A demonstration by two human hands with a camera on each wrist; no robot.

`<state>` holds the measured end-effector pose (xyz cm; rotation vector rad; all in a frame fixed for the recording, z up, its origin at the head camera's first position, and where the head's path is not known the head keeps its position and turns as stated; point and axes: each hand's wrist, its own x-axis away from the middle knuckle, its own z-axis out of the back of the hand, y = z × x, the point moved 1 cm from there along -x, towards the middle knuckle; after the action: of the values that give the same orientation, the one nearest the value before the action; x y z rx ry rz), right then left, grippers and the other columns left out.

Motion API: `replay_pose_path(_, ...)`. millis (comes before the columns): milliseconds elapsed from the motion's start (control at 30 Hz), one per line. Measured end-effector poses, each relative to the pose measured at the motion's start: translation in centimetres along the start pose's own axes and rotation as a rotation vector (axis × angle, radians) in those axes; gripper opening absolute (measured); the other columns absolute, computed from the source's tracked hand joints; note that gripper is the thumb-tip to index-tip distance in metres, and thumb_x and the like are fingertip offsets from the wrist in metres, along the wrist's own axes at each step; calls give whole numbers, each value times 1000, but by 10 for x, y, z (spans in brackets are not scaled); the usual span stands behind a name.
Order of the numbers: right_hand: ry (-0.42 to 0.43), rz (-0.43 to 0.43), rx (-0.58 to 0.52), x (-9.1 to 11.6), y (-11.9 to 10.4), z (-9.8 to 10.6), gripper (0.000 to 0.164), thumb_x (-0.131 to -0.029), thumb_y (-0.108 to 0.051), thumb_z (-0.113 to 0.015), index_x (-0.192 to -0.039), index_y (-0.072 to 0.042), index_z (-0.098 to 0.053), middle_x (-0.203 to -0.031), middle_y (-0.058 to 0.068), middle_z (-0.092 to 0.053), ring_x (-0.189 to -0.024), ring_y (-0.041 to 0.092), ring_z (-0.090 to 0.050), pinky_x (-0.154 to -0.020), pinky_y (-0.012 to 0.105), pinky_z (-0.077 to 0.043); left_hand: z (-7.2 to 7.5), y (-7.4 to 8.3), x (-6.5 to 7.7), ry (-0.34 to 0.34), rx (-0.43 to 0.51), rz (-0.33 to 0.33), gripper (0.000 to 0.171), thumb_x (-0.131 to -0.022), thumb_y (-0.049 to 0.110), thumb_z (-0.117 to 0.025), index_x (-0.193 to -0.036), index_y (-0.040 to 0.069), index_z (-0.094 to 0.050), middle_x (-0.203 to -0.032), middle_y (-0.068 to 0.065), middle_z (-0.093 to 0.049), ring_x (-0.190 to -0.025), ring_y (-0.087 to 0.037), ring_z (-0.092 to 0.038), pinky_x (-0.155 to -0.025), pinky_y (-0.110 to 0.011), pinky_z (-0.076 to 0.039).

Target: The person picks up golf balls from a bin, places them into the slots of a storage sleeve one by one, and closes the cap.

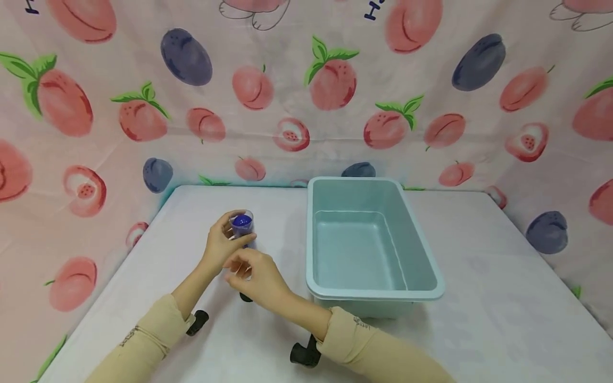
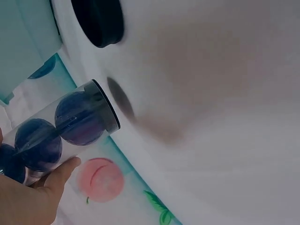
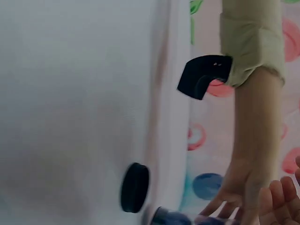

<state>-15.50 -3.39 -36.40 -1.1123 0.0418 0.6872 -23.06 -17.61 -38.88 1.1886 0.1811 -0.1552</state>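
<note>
In the head view my left hand (image 1: 219, 249) grips a clear tube (image 1: 251, 223), held upright with its top uncovered. A shiny blue ball (image 1: 242, 219) shows at its mouth. The left wrist view shows three dark blue-purple balls (image 2: 80, 118) stacked inside, and a dark-rimmed lower end held off the table, its shadow apart from it. My right hand (image 1: 258, 274) is close by, nearer to me, with loosely bent fingers and nothing seen in them. Under it on the table lies a round black cap (image 1: 246, 298), also visible in the right wrist view.
A pale blue-green plastic tub (image 1: 354, 295) stands right of the hands on the white table (image 1: 479, 266). Behind the table hangs a fruit-print cloth (image 1: 287, 64). Black camera mounts (image 1: 306, 355) sit at both wrists.
</note>
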Motion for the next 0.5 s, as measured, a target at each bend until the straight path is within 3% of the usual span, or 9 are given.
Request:
replay_pose_path(233, -23, -61, 182, -6, 21, -12, 21, -82, -7, -70, -103, -4, -64, -99, 8, -65, -86, 15, -61, -74, 12, -47, 10, -9, 7, 41, -9, -2, 60, -81, 3, -72, -134, 6, -45, -126, -24, -58, -112, -33, -59, -91, -35, -50)
replay_pose_path(500, -94, -169, 347, -8, 33, -16, 38, -82, -16, -73, -117, -5, -61, -116, 8, -61, -107, 23, -58, -87, 27, -49, 15, -20, 13, 102, 12, -22, 61, -79, 1, -73, -134, 5, -45, -122, -23, -61, -91, 9, -57, -92, -26, -48)
